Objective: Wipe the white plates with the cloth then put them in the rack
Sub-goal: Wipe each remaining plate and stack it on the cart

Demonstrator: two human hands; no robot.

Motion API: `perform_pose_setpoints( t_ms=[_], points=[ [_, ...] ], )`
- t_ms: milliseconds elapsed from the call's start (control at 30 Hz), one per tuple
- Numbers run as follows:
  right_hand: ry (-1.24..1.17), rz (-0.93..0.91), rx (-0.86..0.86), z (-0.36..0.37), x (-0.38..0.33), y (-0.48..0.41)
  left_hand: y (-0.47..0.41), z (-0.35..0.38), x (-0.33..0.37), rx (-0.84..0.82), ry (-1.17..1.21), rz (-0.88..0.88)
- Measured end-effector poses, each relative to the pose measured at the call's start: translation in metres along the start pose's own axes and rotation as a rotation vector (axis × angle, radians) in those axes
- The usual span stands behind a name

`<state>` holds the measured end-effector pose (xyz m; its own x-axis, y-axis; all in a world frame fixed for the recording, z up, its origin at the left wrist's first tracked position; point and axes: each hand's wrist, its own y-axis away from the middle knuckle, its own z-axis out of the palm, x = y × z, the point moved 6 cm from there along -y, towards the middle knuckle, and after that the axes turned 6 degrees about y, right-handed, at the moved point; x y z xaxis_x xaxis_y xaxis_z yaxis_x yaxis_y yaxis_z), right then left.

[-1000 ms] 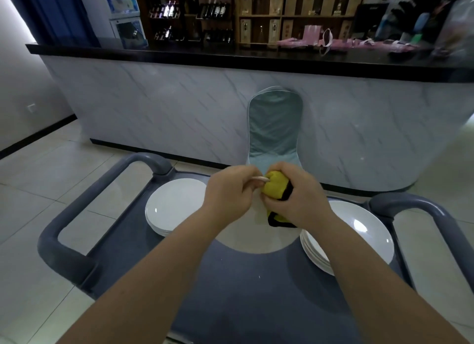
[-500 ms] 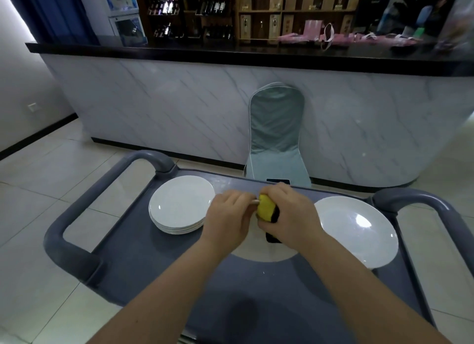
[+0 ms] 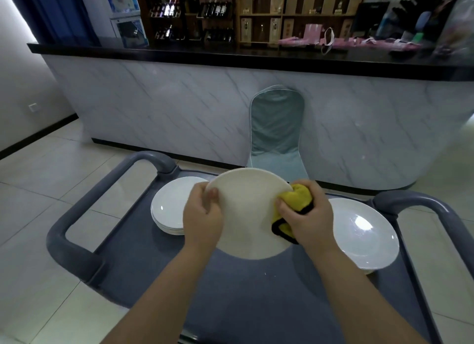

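I hold a white plate tilted toward me above the grey cart top. My left hand grips its left rim, thumb on the face. My right hand grips a yellow cloth with a black edge and presses it against the plate's right rim. A stack of white plates sits on the cart at the left. Another stack of white plates sits at the right. No rack is in view.
The cart has thick grey handles at the left and right. A covered chair stands just beyond the cart, in front of a marble-faced bar counter. Tiled floor surrounds the cart.
The plate has been tilted up so its face shows toward me. My hands have spread apart to its left and right rims, with the cloth now at the right rim.
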<state>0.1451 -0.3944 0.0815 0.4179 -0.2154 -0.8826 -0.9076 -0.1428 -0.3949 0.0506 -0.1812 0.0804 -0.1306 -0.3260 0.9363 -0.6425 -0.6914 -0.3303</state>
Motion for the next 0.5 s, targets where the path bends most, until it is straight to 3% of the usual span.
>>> perform_pose_setpoints(
  t_ms=[100, 167, 233, 367, 433, 500],
  points=[
    [0.205, -0.166, -0.072, 0.008, -0.010, 0.001, 0.005, 0.028, 0.025, -0.224, -0.506, 0.479],
    [0.363, -0.346, -0.155, 0.015, -0.030, -0.006, 0.007, 0.052, 0.052, -0.372, -0.581, 0.743],
    [0.410, -0.449, -0.154, 0.016, -0.050, -0.016, 0.002, 0.061, 0.075, -0.425, -0.520, 0.833],
    [0.287, -0.458, -0.062, -0.001, -0.069, -0.036, -0.027, 0.045, 0.097, -0.246, -0.388, 0.769],
    [0.153, -0.326, -0.032, -0.010, -0.061, -0.041, -0.040, 0.026, 0.085, -0.092, -0.231, 0.518],
    [-0.033, -0.151, 0.004, -0.015, -0.039, -0.036, -0.040, 0.010, 0.051, 0.082, 0.044, 0.153]
  ],
)
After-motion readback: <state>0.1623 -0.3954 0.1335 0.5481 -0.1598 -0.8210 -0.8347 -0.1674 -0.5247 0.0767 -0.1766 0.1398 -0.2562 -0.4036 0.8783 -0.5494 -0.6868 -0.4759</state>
